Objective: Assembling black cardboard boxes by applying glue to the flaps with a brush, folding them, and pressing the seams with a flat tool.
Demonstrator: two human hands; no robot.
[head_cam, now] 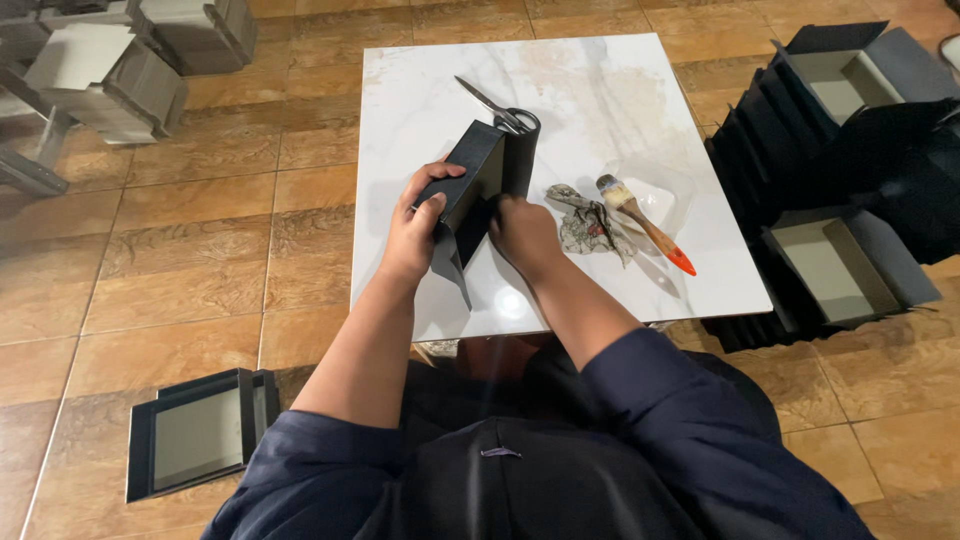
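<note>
Left hand (418, 228) grips the outer wall of a black rectangular cardboard box (478, 178), fingers curled over its upper edge, thumb on the near side. Right hand (524, 236) is closed against the lower inside of the same box, its fingertips hidden by the box wall. The box stands tilted on its side, open face toward the right hand, on the white marble-patterned square slab (420, 110), near the slab's centre. Steel scissors with black handles (500, 108) lie just behind the box. A crumpled grey rag (590, 228) lies just right of the right hand. A wooden-handled paintbrush with an orange tip (645, 225) rests beside the rag, over a clear plastic dish (665, 190).
</note>
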